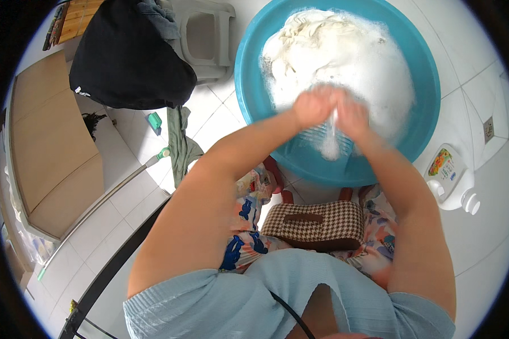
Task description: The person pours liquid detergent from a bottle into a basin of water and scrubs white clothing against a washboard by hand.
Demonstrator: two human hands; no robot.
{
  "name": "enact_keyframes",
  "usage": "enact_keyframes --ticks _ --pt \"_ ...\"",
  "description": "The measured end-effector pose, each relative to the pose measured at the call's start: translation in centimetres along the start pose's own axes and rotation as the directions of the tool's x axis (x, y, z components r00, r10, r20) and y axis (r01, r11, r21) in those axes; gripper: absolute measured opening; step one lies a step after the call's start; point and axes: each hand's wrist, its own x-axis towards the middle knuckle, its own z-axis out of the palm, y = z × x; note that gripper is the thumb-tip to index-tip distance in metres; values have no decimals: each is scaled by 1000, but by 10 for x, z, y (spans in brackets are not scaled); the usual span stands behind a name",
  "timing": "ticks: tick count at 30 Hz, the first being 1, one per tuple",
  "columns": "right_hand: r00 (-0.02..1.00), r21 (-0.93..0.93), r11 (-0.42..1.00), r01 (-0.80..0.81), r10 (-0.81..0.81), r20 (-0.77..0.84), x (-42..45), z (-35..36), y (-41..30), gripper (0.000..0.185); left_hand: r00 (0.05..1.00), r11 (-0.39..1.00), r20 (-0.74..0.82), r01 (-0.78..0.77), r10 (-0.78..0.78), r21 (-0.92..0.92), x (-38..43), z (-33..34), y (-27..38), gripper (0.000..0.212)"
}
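A large round blue plastic basin stands on the floor before me, holding white foam and wet white cloth. Over its near half, my left hand and my right hand are close together, both blurred. Each is curled on a piece of white cloth that hangs foamy between them. Beneath the hands shows a ribbed blue washboard surface, partly hidden by the cloth and foam.
A white detergent bottle lies right of the basin, near a floor drain. At left are a grey plastic stool, black cloth, a green garment and a mop pole. A houndstooth-covered stool stands between my legs.
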Motion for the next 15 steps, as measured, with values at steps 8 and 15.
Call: enact_keyframes --ticks 8,15 --pt "997 220 972 76 -81 12 -21 -25 -10 25 985 976 -3 -172 174 -135 -18 -39 22 22" --pt "961 102 956 -274 275 4 46 -16 -11 20 955 942 35 285 -295 176 37 -3 -9 17"
